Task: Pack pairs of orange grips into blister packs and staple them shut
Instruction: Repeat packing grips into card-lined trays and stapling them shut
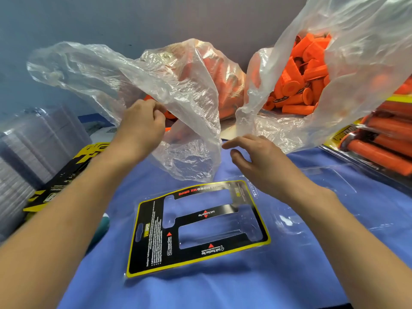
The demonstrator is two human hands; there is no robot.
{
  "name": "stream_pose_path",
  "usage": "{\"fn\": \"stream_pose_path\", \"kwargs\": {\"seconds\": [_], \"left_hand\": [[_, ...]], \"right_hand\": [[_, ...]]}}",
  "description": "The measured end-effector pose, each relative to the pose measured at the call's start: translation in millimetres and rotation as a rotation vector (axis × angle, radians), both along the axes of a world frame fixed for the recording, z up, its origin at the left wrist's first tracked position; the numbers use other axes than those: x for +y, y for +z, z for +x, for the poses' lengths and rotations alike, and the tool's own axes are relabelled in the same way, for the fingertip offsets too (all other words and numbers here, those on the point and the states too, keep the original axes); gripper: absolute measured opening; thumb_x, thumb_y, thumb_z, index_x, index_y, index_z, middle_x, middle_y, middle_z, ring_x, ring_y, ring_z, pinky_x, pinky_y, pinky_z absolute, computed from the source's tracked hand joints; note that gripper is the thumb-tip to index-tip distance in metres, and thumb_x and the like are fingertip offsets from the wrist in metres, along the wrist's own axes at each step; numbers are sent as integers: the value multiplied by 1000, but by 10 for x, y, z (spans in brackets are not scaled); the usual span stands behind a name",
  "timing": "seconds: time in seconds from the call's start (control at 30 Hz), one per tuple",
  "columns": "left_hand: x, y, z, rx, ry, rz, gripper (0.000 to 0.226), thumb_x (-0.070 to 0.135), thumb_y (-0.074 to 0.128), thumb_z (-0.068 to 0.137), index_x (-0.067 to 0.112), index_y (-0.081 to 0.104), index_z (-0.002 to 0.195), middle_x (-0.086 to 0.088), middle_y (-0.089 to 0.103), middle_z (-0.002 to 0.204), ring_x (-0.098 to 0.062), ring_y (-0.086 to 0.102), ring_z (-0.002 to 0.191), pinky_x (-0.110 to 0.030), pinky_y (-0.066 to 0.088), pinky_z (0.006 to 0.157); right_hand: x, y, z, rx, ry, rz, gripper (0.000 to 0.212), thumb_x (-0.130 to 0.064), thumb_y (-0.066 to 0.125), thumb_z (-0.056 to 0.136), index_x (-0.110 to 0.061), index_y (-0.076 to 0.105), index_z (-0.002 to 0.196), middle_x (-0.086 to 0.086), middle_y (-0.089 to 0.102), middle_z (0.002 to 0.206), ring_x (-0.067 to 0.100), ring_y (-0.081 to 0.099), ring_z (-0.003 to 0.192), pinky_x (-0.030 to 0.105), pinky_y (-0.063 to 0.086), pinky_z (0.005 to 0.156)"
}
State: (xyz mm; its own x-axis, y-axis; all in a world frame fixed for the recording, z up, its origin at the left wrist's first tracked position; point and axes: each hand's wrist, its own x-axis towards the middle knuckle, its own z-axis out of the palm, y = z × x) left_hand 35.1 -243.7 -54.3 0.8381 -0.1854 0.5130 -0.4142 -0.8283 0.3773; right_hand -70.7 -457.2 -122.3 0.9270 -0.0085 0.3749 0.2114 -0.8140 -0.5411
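Observation:
An open clear blister pack [289, 219] lies on the blue cloth, its black-and-yellow insert card [198, 228] in the left half, cavities empty. Behind it stand two clear plastic bags of orange grips: the left bag [178, 85] and the right bag [312, 76], its mouth open and many grips showing. My left hand [142, 128] pinches the loose edge of the left bag, held up off the table. Beside that bag's lower flap hovers my right hand [252, 157], fingers relaxed and spread, holding nothing.
A stack of clear blister shells [29, 152] and a pile of black-and-yellow insert cards [66, 175] sit at the left. Packed blister packs with orange grips [379, 139] are stacked at the right edge. A grey wall closes the back.

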Motion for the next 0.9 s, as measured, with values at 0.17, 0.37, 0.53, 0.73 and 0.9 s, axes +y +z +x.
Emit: {"fn": "stream_pose_path", "kwargs": {"seconds": [0.17,0.37,0.53,0.73,0.9], "left_hand": [[-238,-44,931,396,92,273,20,8,51,94,0,66,105,-24,65,111,-33,57,88,-35,47,73],[-116,-377,1493,401,216,649,27,17,52,98,3,61,119,-20,62,122,-38,59,110,-44,49,93],[-74,-514,1692,407,215,758,29,17,49,100,3,59,123,-21,58,125,-40,56,113,-47,46,98],[-46,-672,1733,368,301,797,31,22,50,98,11,56,127,-20,51,131,-45,52,118,-51,41,102],[-14,-763,1705,297,299,724,36,29,50,100,12,51,131,-21,47,133,-46,51,118,-49,43,98]], "right_hand": [[-11,53,107,-2,31,100,29,-24,45,101,-28,64,123,-7,62,126,18,51,121,36,41,99],[-37,32,221,-8,49,124,30,-26,45,101,-25,65,124,-2,64,123,21,52,119,39,41,99],[-28,-9,310,-16,64,138,29,-25,47,100,-25,65,122,1,64,122,25,54,117,41,44,97],[-1,-35,327,-19,61,157,30,-24,46,99,-24,66,122,2,65,120,25,54,116,42,43,98],[40,-20,333,-31,64,153,30,-24,47,99,-24,66,122,1,65,118,24,53,117,45,43,98]]}}
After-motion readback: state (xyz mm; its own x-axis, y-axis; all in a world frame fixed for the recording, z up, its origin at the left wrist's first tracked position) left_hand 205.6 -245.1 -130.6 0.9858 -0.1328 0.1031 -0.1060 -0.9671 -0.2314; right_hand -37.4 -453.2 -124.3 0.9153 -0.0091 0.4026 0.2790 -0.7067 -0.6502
